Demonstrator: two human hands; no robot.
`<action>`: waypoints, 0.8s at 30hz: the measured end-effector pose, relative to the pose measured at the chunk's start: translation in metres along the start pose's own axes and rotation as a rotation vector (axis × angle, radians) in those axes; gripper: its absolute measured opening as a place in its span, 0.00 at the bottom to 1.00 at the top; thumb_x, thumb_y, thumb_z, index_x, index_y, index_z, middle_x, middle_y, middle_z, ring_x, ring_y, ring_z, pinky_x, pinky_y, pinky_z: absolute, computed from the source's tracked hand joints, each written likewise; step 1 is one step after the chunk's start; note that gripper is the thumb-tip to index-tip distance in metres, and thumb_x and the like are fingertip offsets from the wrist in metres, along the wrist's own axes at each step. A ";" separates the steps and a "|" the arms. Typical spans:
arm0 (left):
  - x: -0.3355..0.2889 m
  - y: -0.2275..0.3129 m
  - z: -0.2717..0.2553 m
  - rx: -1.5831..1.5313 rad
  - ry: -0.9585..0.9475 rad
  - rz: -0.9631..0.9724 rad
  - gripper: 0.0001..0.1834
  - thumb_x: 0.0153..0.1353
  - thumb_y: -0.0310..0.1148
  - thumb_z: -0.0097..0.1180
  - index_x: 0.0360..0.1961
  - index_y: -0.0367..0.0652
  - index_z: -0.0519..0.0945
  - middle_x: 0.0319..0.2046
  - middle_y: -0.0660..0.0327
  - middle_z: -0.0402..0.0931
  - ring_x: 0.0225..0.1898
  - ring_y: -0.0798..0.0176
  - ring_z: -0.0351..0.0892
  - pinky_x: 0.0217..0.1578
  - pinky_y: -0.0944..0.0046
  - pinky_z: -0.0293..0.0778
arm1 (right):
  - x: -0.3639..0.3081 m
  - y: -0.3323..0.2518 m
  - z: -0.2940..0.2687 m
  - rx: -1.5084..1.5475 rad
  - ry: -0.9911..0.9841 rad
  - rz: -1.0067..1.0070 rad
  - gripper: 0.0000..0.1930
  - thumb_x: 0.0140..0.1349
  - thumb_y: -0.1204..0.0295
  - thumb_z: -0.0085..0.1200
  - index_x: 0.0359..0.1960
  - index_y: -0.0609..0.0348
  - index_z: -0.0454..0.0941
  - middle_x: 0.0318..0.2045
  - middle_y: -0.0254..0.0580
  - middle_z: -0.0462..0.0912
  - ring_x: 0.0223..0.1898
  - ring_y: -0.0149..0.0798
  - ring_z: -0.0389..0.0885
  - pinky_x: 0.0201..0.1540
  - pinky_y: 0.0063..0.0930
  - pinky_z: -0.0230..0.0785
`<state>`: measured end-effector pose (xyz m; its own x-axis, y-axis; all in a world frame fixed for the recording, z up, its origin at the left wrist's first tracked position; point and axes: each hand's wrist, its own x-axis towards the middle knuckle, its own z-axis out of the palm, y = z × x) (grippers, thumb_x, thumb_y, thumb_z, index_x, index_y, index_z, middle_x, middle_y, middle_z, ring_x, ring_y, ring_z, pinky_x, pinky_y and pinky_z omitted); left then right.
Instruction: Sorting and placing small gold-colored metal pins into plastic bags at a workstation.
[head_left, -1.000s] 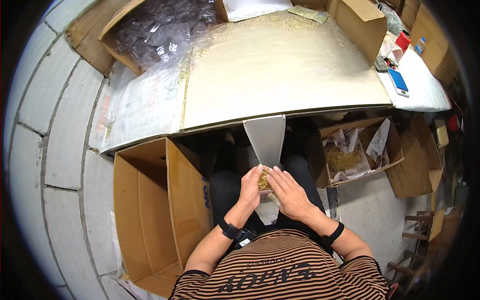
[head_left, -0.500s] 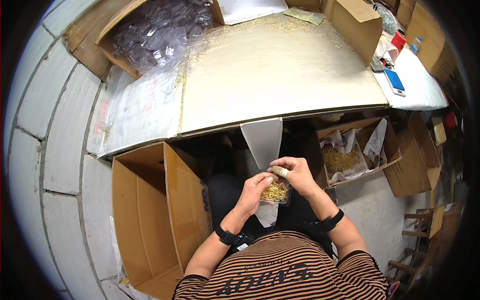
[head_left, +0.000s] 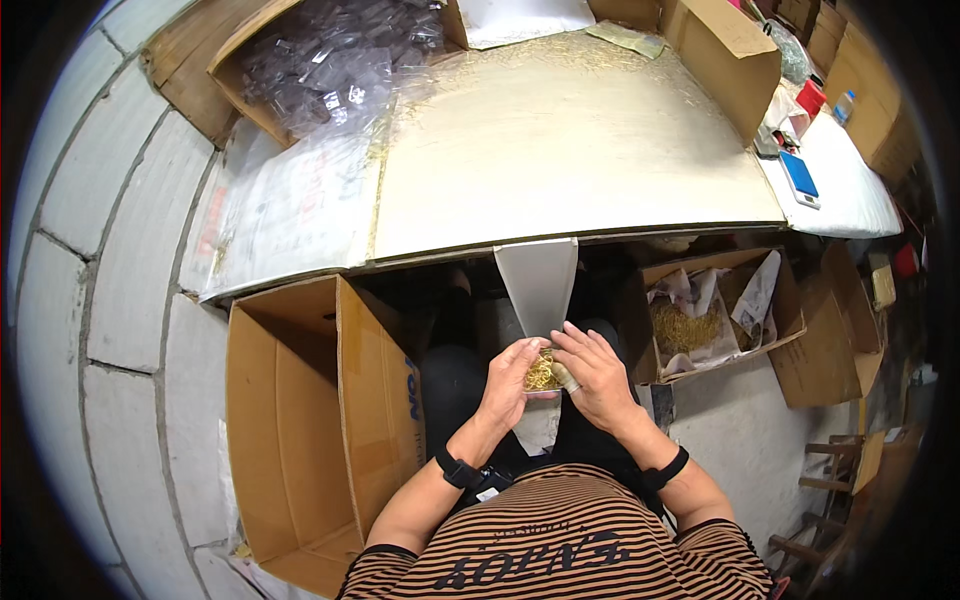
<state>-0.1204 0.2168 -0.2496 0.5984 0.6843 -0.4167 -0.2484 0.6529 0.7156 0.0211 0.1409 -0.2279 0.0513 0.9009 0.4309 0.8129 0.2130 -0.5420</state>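
Over my lap, my left hand (head_left: pixel 506 382) is closed around the left side of a small clear plastic box. The box holds a tangle of thin gold-coloured metal pieces (head_left: pixel 542 372), too small for me to name. My right hand (head_left: pixel 598 375) is at the right side of the box, its fingers stretched out and slightly apart. Its thumb, wrapped in pale tape, reaches over the box's right part and hides it. A white sloping chute (head_left: pixel 538 285) comes down from the table edge just beyond my hands.
A pale worktable (head_left: pixel 570 150) spans the far side. On it stands a carton of clear plastic boxes (head_left: pixel 345 75); a blue-topped scale (head_left: pixel 800 178) lies at right. An open carton (head_left: pixel 290 420) is left of my legs; a lined carton with gold pieces (head_left: pixel 690 328) sits right.
My right hand has gone from bent fingers at the box's far edge to stretched fingers along its right side, with the thumb over the box. My left hand keeps holding the box.
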 end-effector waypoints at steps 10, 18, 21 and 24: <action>0.002 0.001 0.000 -0.018 0.042 0.061 0.12 0.66 0.34 0.46 0.46 0.39 0.72 0.38 0.58 0.76 0.36 0.64 0.81 0.28 0.64 0.83 | 0.007 0.019 0.003 0.850 0.137 0.556 0.17 0.67 0.72 0.40 0.55 0.66 0.68 0.52 0.51 0.75 0.55 0.42 0.72 0.59 0.31 0.61; -0.003 0.000 0.003 -0.098 0.019 0.087 0.14 0.67 0.36 0.45 0.47 0.39 0.71 0.40 0.57 0.76 0.37 0.62 0.81 0.29 0.63 0.83 | 0.006 0.011 0.031 0.953 0.001 0.628 0.18 0.66 0.74 0.41 0.56 0.70 0.66 0.51 0.49 0.76 0.52 0.36 0.74 0.55 0.26 0.64; -0.001 -0.002 -0.002 -0.077 0.037 0.094 0.14 0.67 0.37 0.44 0.48 0.38 0.71 0.40 0.57 0.76 0.37 0.62 0.81 0.29 0.62 0.83 | 0.008 0.008 0.027 0.820 -0.002 0.706 0.15 0.63 0.74 0.45 0.48 0.70 0.74 0.42 0.49 0.81 0.45 0.35 0.78 0.49 0.26 0.68; 0.007 -0.007 0.001 -0.024 0.038 0.099 0.15 0.67 0.37 0.45 0.47 0.38 0.71 0.39 0.58 0.76 0.36 0.63 0.81 0.30 0.62 0.83 | 0.003 0.009 0.016 0.568 0.106 0.729 0.10 0.59 0.75 0.50 0.37 0.68 0.80 0.32 0.50 0.84 0.36 0.35 0.82 0.40 0.27 0.72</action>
<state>-0.1137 0.2162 -0.2571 0.5409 0.7576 -0.3654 -0.3238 0.5885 0.7408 0.0190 0.1518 -0.2425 0.5135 0.8514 -0.1066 0.1540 -0.2137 -0.9647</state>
